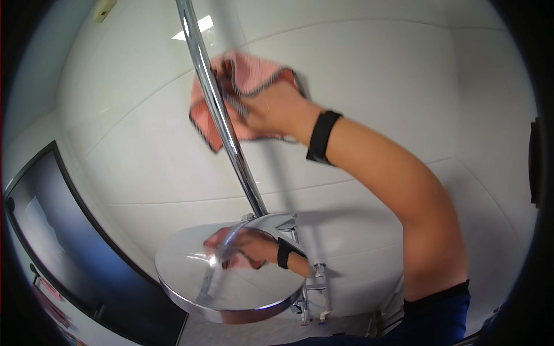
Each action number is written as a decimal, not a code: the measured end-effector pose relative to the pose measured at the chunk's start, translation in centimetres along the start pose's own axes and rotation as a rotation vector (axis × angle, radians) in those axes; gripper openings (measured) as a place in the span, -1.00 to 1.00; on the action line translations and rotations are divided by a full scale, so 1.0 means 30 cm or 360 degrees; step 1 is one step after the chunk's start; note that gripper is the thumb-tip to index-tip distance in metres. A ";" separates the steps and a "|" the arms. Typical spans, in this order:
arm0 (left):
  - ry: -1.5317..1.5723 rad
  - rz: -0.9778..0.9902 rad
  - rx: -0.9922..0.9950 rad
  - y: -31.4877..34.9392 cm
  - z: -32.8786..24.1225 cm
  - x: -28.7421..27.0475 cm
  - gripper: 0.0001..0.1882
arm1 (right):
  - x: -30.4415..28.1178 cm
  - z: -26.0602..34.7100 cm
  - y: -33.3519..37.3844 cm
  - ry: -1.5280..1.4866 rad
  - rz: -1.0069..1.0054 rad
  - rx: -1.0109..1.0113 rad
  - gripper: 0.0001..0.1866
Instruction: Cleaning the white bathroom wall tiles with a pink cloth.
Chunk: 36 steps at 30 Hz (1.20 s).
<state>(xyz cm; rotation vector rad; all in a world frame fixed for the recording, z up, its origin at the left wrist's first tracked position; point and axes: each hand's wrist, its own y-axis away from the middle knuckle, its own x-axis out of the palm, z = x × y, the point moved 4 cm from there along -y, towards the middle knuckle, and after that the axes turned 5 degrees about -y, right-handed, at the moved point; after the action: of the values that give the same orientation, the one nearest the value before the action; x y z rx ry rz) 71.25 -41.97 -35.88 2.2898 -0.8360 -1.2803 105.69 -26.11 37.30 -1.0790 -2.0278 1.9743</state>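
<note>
My right hand (274, 108) reaches up and left, its fingers closed on a pink cloth (259, 66) with a dark striped edging. The cloth spreads around the hand beside the white tiled wall, and part of it passes behind a slanting chrome shower pipe (222, 118). My fingertips are close to the pipe, partly covered by cloth folds and blurred. A black band (324, 135) circles my right wrist. Below sits a large round chrome shower head (190, 262), whose shiny top mirrors the hand and cloth. My left hand is out of view.
Under the shower head, a chrome mixer tap (316, 282) sticks out from the wall. A dark-framed door (86, 254) stands at the left, with pink cloths (51, 288) hanging nearby. A yellowish fitting (104, 10) is high on the left, and a black object (534, 161) lies at the right edge.
</note>
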 end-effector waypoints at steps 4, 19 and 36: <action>-0.0038 -0.0001 0.0058 -0.020 -0.078 -0.034 -0.65 | 0.092 -0.089 0.192 0.0452 0.0072 -0.0414 -0.73; -0.0062 -0.0001 0.0174 -0.027 -0.215 -0.117 -0.64 | -0.499 -0.275 0.616 0.1307 -0.0689 0.0242 0.06; -0.0248 0.0166 0.0330 -0.057 -0.360 -0.102 -0.62 | -0.383 -0.082 0.248 0.1095 0.0388 0.0555 -0.32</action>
<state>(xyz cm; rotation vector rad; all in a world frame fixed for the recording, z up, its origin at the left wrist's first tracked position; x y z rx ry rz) 79.82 -38.21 -29.46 2.2871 -1.1763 -1.3962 118.51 -31.13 35.33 -1.6660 -1.2004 1.6245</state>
